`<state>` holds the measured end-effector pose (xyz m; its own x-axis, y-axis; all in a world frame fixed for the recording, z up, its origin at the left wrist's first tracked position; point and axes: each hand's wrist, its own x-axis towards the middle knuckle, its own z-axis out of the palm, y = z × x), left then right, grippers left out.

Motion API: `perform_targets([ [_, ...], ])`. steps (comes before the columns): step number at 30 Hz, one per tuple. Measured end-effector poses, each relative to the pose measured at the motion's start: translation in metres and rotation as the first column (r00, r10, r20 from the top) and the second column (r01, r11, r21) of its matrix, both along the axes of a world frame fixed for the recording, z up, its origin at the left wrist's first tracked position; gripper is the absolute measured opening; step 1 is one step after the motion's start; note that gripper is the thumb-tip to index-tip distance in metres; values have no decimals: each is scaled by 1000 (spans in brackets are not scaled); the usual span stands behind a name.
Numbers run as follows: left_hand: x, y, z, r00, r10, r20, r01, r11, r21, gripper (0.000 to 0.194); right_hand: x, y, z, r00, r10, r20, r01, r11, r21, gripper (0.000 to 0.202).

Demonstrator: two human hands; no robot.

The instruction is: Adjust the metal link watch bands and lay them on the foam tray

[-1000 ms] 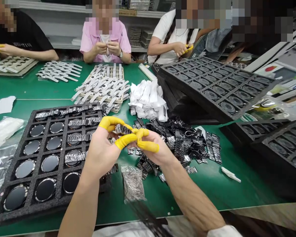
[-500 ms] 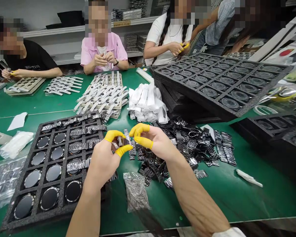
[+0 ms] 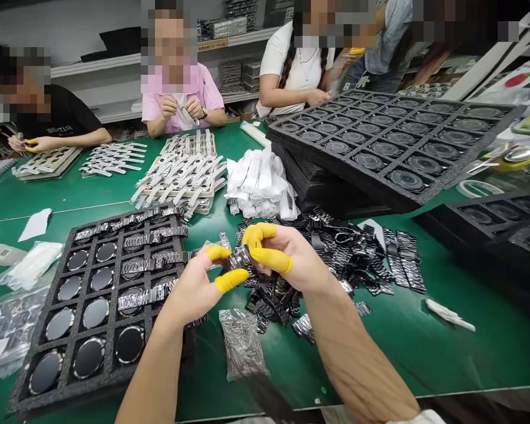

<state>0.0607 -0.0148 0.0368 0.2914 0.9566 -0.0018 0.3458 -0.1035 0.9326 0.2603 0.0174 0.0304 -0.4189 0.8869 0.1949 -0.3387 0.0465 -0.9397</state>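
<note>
Between my two hands is a dark, shiny metal watch band (image 3: 239, 257). My left hand (image 3: 196, 288) has its yellow-covered thumb and forefinger around the band's left side. My right hand (image 3: 294, 253), also with yellow finger covers, pinches the right end; its fingertips hide part of the band. Beneath and beyond my right hand lies a heap of black metal watch bands (image 3: 344, 253). To the left, a black foam tray (image 3: 110, 371) holds round dark-faced watches (image 3: 88, 356), some with bands across them. A clear bag of thin metal pins (image 3: 242, 344) lies below my hands.
A stack of black foam trays (image 3: 335, 176) stands at the right back. White-strapped watches (image 3: 181, 176) and a pile of white wrapped pieces (image 3: 260, 182) lie mid-table. Plastic bags (image 3: 13, 324) are at the left. Several co-workers sit or stand across the green table (image 3: 380, 353).
My right hand has closed on the band, which was in my left fingers with the right hand beside it. Band and hands have shifted slightly right.
</note>
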Motion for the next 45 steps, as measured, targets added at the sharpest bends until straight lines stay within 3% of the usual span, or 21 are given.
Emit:
perform_targets([
  [3,2,2,-5,932,-159,324,213,968,-136,39,-3,-1,-1,996,53,-65,-56,997,-47,29],
  [5,3,3,-10,872,-112,477,232,951,-202,44,-5,0,-1,995,1,-99,-8,997,-74,29],
  [8,4,4,-16,825,17,564,162,950,-266,38,-2,3,2,984,-138,-112,128,987,-97,28],
  [11,8,3,-18,826,108,554,35,970,-241,40,5,4,4,998,-57,-23,54,989,-137,29],
  [15,13,2,-17,869,127,479,-45,983,-178,41,9,9,-1,965,239,111,-203,942,-266,36],
  [18,14,2,-17,899,87,430,-17,986,-164,46,10,16,-12,915,401,44,-365,869,-334,42],
  [21,13,3,-16,917,82,390,-15,985,-170,51,11,23,-23,871,487,-57,-479,820,-315,44],
  [31,13,3,-17,929,79,361,-14,984,-179,58,8,29,-30,863,487,-136,-501,789,-355,42],
  [45,12,3,-15,935,104,338,-32,977,-211,56,7,31,-32,856,507,-101,-508,788,-348,40],
])
